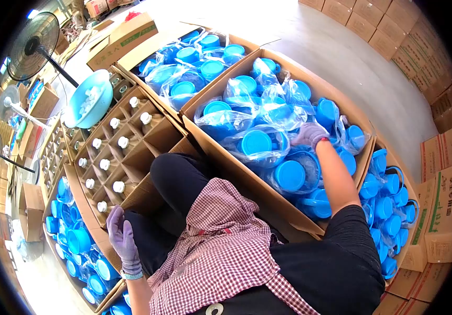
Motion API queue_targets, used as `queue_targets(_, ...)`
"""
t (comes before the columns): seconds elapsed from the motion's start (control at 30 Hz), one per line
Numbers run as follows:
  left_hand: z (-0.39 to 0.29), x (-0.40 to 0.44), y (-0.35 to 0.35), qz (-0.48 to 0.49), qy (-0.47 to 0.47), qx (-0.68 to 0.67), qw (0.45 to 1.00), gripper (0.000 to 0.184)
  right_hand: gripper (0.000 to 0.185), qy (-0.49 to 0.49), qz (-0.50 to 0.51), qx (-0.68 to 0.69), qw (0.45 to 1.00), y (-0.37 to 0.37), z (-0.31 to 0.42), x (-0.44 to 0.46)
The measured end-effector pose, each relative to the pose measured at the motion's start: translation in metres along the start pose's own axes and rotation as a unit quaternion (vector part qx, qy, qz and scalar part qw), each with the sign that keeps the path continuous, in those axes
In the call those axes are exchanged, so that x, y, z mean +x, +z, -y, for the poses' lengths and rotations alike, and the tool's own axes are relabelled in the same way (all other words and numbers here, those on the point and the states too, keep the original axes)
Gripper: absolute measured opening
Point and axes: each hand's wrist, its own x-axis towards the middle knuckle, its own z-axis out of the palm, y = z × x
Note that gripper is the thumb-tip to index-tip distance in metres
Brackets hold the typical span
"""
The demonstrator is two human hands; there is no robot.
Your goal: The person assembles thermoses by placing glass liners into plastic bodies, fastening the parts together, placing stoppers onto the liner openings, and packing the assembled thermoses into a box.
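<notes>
My right hand point(310, 135), in a pale purple glove, reaches into a large carton point(236, 168) of blue lidded plastic containers point(256, 142) wrapped in clear plastic bags point(284, 107). Its fingers bend down against the film among the containers; what they grip is hidden. My left hand point(123, 239), gloved the same way, is raised with its fingers apart and nothing in it. It is nearest to a divided carton point(155, 137) where bottles with white caps point(118, 186) stand upright in several compartments. Other compartments on the near side show no bottles.
More blue containers fill a carton point(131, 68) behind, one at right point(412, 210) and one at lower left point(68, 173). A light-blue basin point(95, 105) holding white pieces sits beyond the bottles. Fans point(34, 47) stand at left; stacked cartons point(441, 205) line the right.
</notes>
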Motion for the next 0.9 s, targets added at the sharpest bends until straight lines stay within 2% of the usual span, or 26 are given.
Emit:
queue_targets(0.03, 0.001, -0.001, 0.000, -0.003, -0.004, 0.003, 1.000, 0.038, 0.068, -0.034, -0.062, 0.055, 0.996, 0.033, -0.003, 0.035)
queue_targets(0.07, 0.002, -0.003, -0.001, -0.005, -0.009, 0.008, 1.000, 0.038, 0.074, 0.037, -0.137, 0.087, 0.986, 0.034, 0.016, 0.028)
queue_targets(0.17, 0.001, -0.004, 0.000, -0.004, -0.008, 0.012, 1.000, 0.039, 0.081, 0.096, -0.264, 0.191, 0.941, 0.052, 0.034, 0.022)
queue_targets(0.2, 0.001, -0.003, 0.000, 0.002, -0.009, 0.014, 1.000, 0.039, 0.082, 0.176, -0.360, 0.220, 0.889, 0.062, 0.043, 0.016)
queue_targets(0.3, -0.004, 0.002, 0.002, 0.016, -0.010, 0.020, 1.000, 0.039, 0.084, 0.146, -0.387, 0.245, 0.877, 0.061, 0.049, 0.016)
queue_targets(0.33, -0.006, 0.004, 0.005, 0.019, -0.009, 0.021, 1.000, 0.038, 0.065, 0.174, -0.410, 0.205, 0.872, 0.059, 0.049, 0.015)
queue_targets(0.43, -0.022, 0.008, 0.006, 0.028, 0.035, 0.056, 0.997, 0.038, 0.042, 0.151, -0.408, 0.295, 0.851, 0.048, -0.008, 0.014)
queue_targets(0.5, -0.024, 0.011, 0.003, 0.017, 0.055, 0.066, 0.996, 0.037, 0.023, 0.131, -0.405, 0.308, 0.851, 0.005, -0.024, -0.029)
queue_targets(0.53, -0.023, 0.010, -0.001, 0.012, 0.052, 0.062, 0.997, 0.037, 0.021, 0.017, -0.388, 0.428, 0.816, -0.024, -0.020, -0.057)
queue_targets(0.57, -0.021, 0.008, -0.005, 0.013, 0.049, 0.055, 0.997, 0.037, 0.019, -0.092, -0.360, 0.536, 0.758, -0.055, -0.013, -0.095)
queue_targets(0.63, -0.010, 0.005, -0.009, 0.014, 0.029, 0.033, 0.999, 0.039, 0.017, -0.164, -0.336, 0.587, 0.718, -0.120, 0.022, -0.172)
queue_targets(0.7, -0.011, 0.010, -0.007, 0.020, 0.030, 0.013, 0.999, 0.040, 0.017, -0.215, -0.317, 0.505, 0.774, -0.173, 0.038, -0.229)
queue_targets(0.73, -0.027, 0.013, -0.002, 0.033, 0.038, 0.046, 0.998, 0.041, 0.017, -0.228, -0.264, 0.501, 0.792, -0.202, 0.061, -0.269)
queue_targets(0.77, -0.047, 0.015, 0.005, 0.042, 0.067, 0.070, 0.994, 0.041, 0.017, -0.243, -0.211, 0.493, 0.808, -0.228, 0.087, -0.307)
queue_targets(0.83, -0.081, 0.021, 0.013, 0.064, 0.132, 0.109, 0.983, 0.041, 0.017, -0.267, -0.181, 0.444, 0.836, -0.269, 0.124, -0.360)
queue_targets(0.87, -0.100, 0.024, 0.014, 0.076, 0.171, 0.120, 0.975, 0.047, 0.016, -0.283, -0.165, 0.416, 0.848, -0.281, 0.139, -0.374)
queue_targets(0.9, -0.116, 0.027, 0.014, 0.085, 0.207, 0.136, 0.965, 0.054, 0.018, -0.364, -0.138, 0.412, 0.824, -0.290, 0.148, -0.375)
